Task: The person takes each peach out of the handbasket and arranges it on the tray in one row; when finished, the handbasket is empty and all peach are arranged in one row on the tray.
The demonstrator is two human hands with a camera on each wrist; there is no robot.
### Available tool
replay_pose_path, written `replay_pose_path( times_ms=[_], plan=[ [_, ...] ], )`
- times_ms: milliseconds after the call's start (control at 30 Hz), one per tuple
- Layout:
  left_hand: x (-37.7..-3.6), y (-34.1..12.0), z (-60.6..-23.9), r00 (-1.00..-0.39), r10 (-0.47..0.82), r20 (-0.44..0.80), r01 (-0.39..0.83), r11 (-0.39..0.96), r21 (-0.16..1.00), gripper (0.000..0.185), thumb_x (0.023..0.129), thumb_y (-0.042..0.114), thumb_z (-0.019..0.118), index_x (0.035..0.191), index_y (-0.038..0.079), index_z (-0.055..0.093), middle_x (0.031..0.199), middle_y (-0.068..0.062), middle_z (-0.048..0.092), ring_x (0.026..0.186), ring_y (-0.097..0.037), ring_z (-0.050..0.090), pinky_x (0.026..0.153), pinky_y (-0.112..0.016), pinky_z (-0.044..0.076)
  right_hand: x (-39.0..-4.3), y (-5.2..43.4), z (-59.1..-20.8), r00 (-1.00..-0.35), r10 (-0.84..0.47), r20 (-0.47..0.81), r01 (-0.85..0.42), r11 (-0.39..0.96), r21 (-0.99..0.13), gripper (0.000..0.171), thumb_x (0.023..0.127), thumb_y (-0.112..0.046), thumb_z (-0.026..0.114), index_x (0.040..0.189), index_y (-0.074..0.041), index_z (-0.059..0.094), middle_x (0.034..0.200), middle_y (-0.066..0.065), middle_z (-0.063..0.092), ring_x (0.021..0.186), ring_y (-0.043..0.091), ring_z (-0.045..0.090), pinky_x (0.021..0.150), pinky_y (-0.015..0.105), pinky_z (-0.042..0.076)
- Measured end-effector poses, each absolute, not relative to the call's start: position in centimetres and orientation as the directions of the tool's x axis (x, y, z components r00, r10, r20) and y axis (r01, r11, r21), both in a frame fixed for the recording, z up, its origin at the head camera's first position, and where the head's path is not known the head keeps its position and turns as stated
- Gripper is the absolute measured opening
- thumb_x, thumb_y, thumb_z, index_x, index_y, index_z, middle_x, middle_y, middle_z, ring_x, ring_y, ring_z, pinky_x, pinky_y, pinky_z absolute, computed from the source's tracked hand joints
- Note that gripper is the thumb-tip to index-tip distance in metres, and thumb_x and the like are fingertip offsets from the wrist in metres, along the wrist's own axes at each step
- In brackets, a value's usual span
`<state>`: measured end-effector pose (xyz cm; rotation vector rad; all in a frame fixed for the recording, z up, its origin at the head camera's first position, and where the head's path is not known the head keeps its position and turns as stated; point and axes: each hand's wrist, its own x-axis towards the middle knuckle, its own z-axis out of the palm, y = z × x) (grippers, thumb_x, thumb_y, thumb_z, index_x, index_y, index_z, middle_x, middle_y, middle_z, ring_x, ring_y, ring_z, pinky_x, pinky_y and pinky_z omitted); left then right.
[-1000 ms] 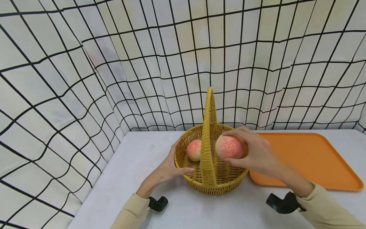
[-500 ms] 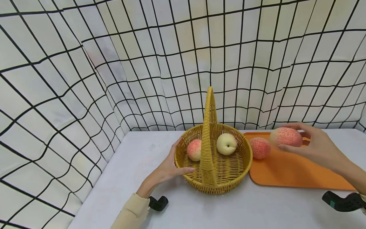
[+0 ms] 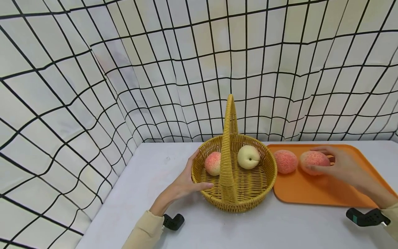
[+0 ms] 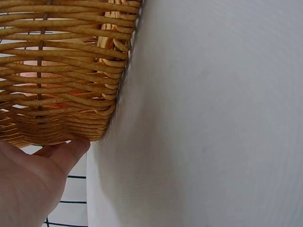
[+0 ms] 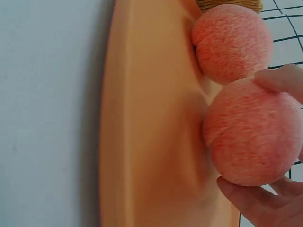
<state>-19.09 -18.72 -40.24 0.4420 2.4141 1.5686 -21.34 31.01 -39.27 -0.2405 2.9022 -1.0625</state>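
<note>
My left hand [image 3: 183, 181] holds the left side of a yellow wicker basket [image 3: 231, 206], thumb at the front and fingers along the outer wall. The left wrist view shows the hand [image 4: 38, 175] against the basket's weave [image 4: 61, 94]. Inside lie a pink-and-cream peach [image 3: 212, 164], left of the handle, and a pale cream peach [image 3: 248, 157], right of it. My right hand [image 3: 340, 166] grips a pink peach [image 3: 314, 162] low at the orange tray [image 3: 311, 193]; contact with the tray is unclear. Beside it sits another pink peach [image 3: 285, 161].
The orange tray lies just right of the basket on a white tabletop [image 3: 233, 231]. The tall basket handle [image 3: 228, 145] arches over the middle. Behind and to the left stands a white cloth wall with black netting [image 3: 192, 69].
My right hand has carried the pink peach from over the basket rightward to the tray and lowered it beside the other peach. The pale peach in the basket is now visible. My left hand stays put.
</note>
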Motion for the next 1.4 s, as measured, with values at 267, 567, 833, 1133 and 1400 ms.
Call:
replay_pose_path(
  times_ms=[267,567,833,1133,1400],
  plan=[
    [-19.0,-18.7,-40.1,-0.933,0.356,-0.041,0.108,0.388,0.915,0.129,0.078,0.051,0.09,0.169,0.029,0.001,0.174,-0.01,0.011,0.159,-0.033,0.015,0.125,-0.061,0.019,-21.7,31.0,-39.7,-0.974,-0.183,0.137,-0.229,0.768,-0.598,0.071,0.09,-0.029,0.085,0.143,0.004,0.053,0.132,0.034,0.055,0.107,0.048,0.057,0.073,0.031,0.054],
    [-19.2,-18.7,-40.1,-0.926,0.376,-0.027,0.128,0.382,0.915,0.129,0.078,0.052,0.089,0.169,0.028,0.001,0.175,-0.009,0.01,0.16,-0.032,0.014,0.125,-0.06,0.019,-21.9,31.2,-39.8,-0.976,-0.17,0.138,-0.218,0.776,-0.591,0.072,0.087,-0.03,0.088,0.142,0.003,0.055,0.133,0.033,0.054,0.109,0.048,0.055,0.072,0.029,0.05],
    [-19.2,-18.7,-40.2,-0.928,0.371,-0.032,0.121,0.383,0.916,0.129,0.078,0.05,0.09,0.169,0.028,0.001,0.175,-0.009,0.01,0.16,-0.032,0.014,0.125,-0.06,0.018,-22.0,30.6,-39.7,-0.978,-0.181,0.107,-0.209,0.774,-0.597,0.074,0.088,-0.034,0.087,0.144,0.002,0.054,0.139,0.034,0.052,0.116,0.054,0.053,0.078,0.04,0.053],
    [-19.5,-18.7,-40.4,-0.928,0.37,-0.035,0.12,0.388,0.914,0.13,0.078,0.051,0.09,0.169,0.027,0.0,0.175,-0.011,0.009,0.16,-0.033,0.013,0.125,-0.061,0.016,-22.1,30.0,-39.4,-0.95,-0.256,0.18,-0.313,0.749,-0.584,0.069,0.087,-0.025,0.087,0.141,0.003,0.054,0.134,0.032,0.054,0.114,0.052,0.053,0.084,0.054,0.055],
    [-19.5,-18.8,-40.5,-0.922,0.385,-0.032,0.124,0.373,0.919,0.128,0.08,0.047,0.089,0.169,0.025,-0.001,0.174,-0.014,0.012,0.159,-0.035,0.015,0.125,-0.06,0.017,-21.8,27.3,-36.4,-0.882,-0.303,0.362,-0.464,0.697,-0.547,0.063,0.086,-0.015,0.088,0.138,0.003,0.057,0.134,0.03,0.052,0.12,0.051,0.047,0.092,0.072,0.041]
  ],
)
